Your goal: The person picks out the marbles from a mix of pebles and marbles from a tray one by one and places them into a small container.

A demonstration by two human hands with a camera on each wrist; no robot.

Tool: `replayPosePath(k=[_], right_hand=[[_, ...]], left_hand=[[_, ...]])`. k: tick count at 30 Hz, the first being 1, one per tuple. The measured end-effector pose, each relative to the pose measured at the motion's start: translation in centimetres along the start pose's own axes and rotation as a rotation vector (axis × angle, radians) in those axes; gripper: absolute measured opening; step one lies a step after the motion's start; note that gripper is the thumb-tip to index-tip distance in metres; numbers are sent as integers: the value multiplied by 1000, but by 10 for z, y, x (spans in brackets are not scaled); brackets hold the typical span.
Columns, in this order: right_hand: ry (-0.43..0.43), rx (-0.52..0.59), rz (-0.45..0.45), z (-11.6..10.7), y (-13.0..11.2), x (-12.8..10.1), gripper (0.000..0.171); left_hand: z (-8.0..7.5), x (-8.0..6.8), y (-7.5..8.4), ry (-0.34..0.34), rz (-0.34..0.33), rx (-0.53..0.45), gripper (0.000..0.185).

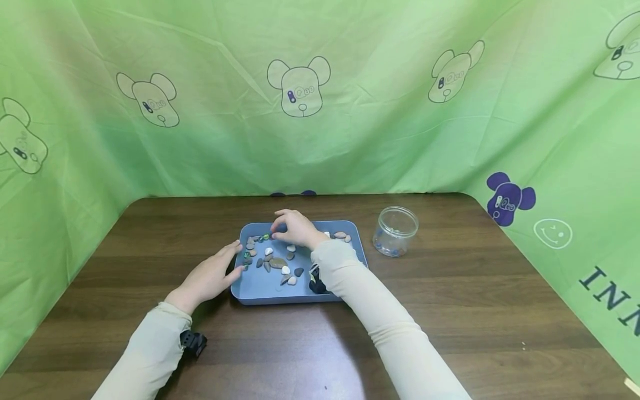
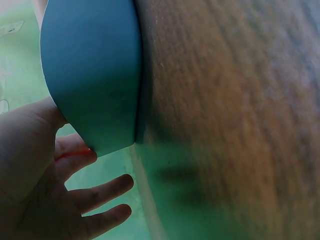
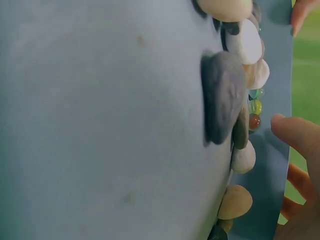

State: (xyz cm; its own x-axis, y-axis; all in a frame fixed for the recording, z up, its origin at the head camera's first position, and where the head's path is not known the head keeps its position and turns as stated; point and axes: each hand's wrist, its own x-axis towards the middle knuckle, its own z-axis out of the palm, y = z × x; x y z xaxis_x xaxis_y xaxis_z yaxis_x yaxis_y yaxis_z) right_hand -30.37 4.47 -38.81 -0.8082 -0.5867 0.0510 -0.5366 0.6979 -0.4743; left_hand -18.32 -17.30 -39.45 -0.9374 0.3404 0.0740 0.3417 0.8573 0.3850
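A blue tray (image 1: 265, 291) holds many pebbles, including a long olive-brown stone (image 1: 277, 263) near the middle and a white pebble (image 1: 285, 270). My left hand (image 1: 212, 278) rests at the tray's left edge, its thumb and fingers extended along the rim. Over the back part of the tray, my right hand (image 1: 296, 229) has its thumb and fingers apart and loosely bent. In the right wrist view, its thumb tip is close to a reddish-brown marble (image 3: 254, 121), beside a yellow-green marble (image 3: 255, 106). Nothing shows between its fingers.
A clear round jar (image 1: 395, 230), without a lid, stands right of the tray with some blue marbles at its bottom. Both stand on a brown wooden table (image 1: 480, 322). A green cloth (image 1: 225, 139) with bear drawings hangs behind and at the sides.
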Motion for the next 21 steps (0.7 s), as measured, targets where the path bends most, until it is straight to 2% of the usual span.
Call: replayPosePath(k=[9, 21], right_hand=[[-23, -128, 21, 4, -4, 1, 23], [-29, -165, 51, 6, -7, 1, 14]], left_hand=[[-1, 0, 0, -7, -8, 2, 53], [0, -1, 0, 2, -2, 4, 53]])
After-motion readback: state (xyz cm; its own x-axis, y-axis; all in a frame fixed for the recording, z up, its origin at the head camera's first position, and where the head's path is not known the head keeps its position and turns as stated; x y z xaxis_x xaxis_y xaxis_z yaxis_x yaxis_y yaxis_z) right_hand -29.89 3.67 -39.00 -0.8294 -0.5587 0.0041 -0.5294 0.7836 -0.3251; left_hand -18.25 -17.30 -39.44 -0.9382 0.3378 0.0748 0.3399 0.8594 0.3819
